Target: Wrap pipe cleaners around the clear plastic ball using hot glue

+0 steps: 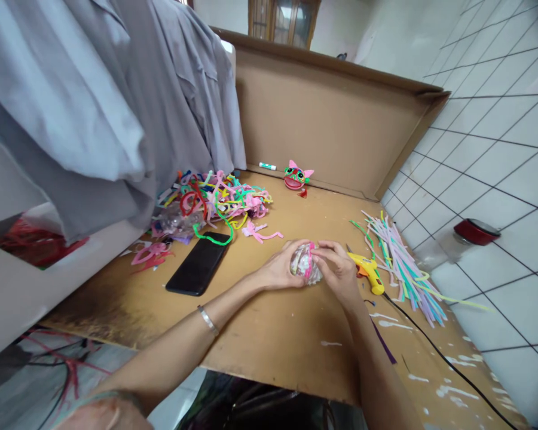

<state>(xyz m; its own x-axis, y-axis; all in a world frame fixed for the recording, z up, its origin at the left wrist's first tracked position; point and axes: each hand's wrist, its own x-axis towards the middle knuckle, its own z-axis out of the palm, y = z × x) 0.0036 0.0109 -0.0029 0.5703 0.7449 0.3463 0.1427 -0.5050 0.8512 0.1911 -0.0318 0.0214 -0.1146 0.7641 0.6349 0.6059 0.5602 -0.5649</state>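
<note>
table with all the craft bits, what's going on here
A person sits or stands at the table, holding a clear, rounded plastic piece in the left hand. The right hand has its fingertips at the pink strip on that piece. A yellow glue gun lies just right of the right hand, near loose fuzzy stems. A phone lies to the left, and a colourful animal head is at the back.

On the worktop, the phone lies left of the held piece, the glue gun right (pipe cleaners beyond). Behind, a marker and figurine sit before the cardboard panel.
</note>
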